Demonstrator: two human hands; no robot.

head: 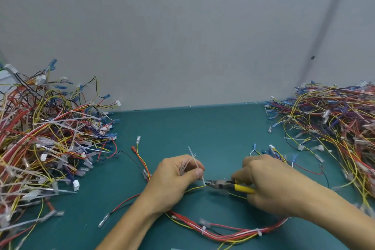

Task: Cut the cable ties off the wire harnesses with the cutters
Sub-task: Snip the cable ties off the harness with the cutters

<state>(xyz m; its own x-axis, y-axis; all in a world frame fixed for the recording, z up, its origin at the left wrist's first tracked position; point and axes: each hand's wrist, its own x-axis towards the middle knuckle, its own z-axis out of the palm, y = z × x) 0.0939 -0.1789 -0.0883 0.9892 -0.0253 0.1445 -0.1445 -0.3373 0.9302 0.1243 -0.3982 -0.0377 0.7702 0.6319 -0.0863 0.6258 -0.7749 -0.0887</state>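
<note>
A wire harness (pixel 233 233) of red, yellow and white wires lies in a loop on the green table near me, with white cable ties (pixel 259 232) still around it. My left hand (pixel 174 178) pinches a white cable tie (pixel 195 163) between thumb and fingers, with several more ties bunched in its palm. My right hand (pixel 269 184) grips the yellow-handled cutters (pixel 229 185). The cutter jaws point left and meet the lower end of the pinched tie, right at a yellow wire (pixel 195 189) of the harness.
A big tangled heap of harnesses with long white ties (pixel 46 138) fills the left side. Another heap of harnesses (pixel 332 126) covers the right side. A grey wall (pixel 182 36) stands behind the green table (pixel 192 128). Loose wires with connectors (pixel 138 140) lie in the middle.
</note>
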